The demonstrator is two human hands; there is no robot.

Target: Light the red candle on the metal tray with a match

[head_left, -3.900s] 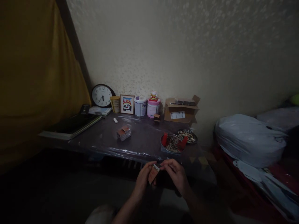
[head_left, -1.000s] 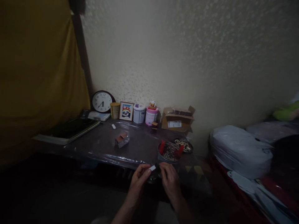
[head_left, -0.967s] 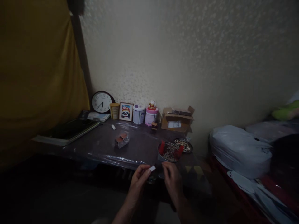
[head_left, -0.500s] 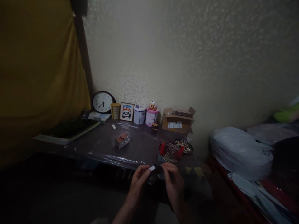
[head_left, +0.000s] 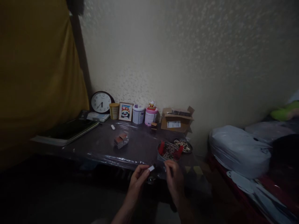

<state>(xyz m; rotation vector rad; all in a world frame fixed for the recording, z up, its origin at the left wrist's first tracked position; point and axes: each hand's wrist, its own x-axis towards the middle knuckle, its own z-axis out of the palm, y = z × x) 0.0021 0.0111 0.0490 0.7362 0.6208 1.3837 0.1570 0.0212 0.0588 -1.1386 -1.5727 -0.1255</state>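
Note:
My left hand [head_left: 138,179] is closed, pinching a small white block with a dark end [head_left: 151,168] between thumb and fingers. To its right, my right hand [head_left: 174,178] has thumb and forefinger pressed together; whatever they hold is too small and dim to make out. Both hands are in front of the table's near edge, a little apart from each other. Just beyond the right hand stands a round container [head_left: 168,151] with a speckled inside and two red pieces at its sides. A round speckled lid or dish [head_left: 183,145] lies behind it.
A plastic-wrapped bundle of small brown boxes [head_left: 121,140] and a small white piece [head_left: 113,127] lie on the plastic-covered table [head_left: 137,146]. Along the wall stand a clock [head_left: 102,102], a panda picture [head_left: 125,112], tubs [head_left: 138,114] and an opened cardboard box [head_left: 177,122].
My right hand has moved slightly up and right, away from the left. The light tip seen at its fingers earlier is no longer clear. My left hand keeps its hold.

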